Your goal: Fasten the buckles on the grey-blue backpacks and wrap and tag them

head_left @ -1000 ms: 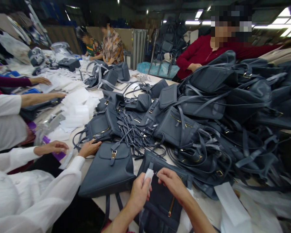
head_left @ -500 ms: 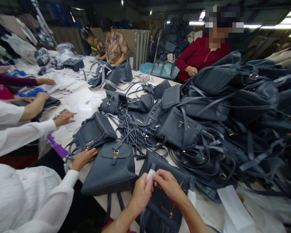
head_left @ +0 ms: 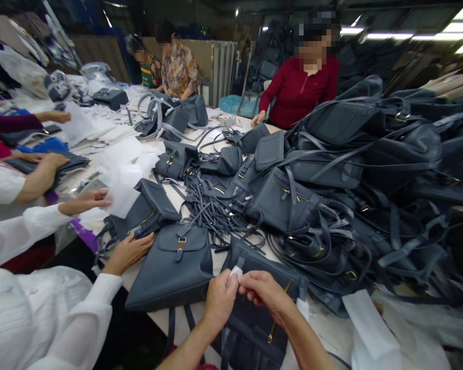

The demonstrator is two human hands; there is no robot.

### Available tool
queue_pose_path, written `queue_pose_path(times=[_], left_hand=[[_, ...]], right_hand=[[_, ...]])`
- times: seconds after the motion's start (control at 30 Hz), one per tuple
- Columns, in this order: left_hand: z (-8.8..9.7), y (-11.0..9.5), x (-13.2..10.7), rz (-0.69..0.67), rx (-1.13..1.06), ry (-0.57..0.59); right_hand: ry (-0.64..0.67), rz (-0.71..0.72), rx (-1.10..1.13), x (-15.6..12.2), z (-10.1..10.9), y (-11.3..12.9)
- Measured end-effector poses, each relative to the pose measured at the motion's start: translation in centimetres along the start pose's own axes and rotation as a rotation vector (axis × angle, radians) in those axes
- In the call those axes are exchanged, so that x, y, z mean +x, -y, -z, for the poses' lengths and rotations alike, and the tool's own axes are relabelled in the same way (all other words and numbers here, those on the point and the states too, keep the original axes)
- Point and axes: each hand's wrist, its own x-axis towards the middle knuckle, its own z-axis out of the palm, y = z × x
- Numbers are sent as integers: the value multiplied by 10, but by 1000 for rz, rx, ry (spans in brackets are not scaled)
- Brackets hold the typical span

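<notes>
My left hand (head_left: 221, 297) is closed on a small piece of white paper (head_left: 236, 270), which pokes up past the thumb. The paper lies against a short strap at the top of a dark blue-grey bag (head_left: 260, 321). Right beside it, my right hand (head_left: 263, 292) has its fingertips pinched together; whatever they grip is hidden. Both hands are over this bag, which lies on the table with a gold zipper (head_left: 270, 329) along its right side. Left of my hands is a second bag (head_left: 181, 267) with a flap and a gold buckle (head_left: 181, 244).
A tall heap of bags (head_left: 332, 169) covers the right side, with a tangle of straps (head_left: 212, 210) in the middle. White paper (head_left: 370, 321) lies at front right. A co-worker's hand (head_left: 127, 254) touches a bag at left. Across the table stands a person in red (head_left: 304, 95).
A white-sleeved co-worker at left now lifts a white sheet. The person in red has shifted left, one hand lowered to the table. My hands stay at the white paper, less of which shows.
</notes>
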Motion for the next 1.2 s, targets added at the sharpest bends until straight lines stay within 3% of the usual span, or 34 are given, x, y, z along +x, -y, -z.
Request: queue_pose_path(times=[0.13,0.3,0.47,0.63,0.8,1.03,1.2], left_hand=[[-3,1,-1,78,-79,59],[-7,-1,-3,249,-215,133],[-7,1,-9,341,-295,121],[-10,7,-13,347,-321,58],[-12,6,-18,359,-386,58],[-6,-5,-24,495,-637,169],[-10,-7,-23,528,-758,199]], right_hand=[[-22,-17,77,-2,7,-7],[-137,124,154,6,-4,-19],[-188,196,259,8,-22,-28],[-234,197,326,5,-24,-29],[-134,180,429,-2,-24,-22],[62,94,681,-1,-27,-21],[136,39,742,2,-32,-24]])
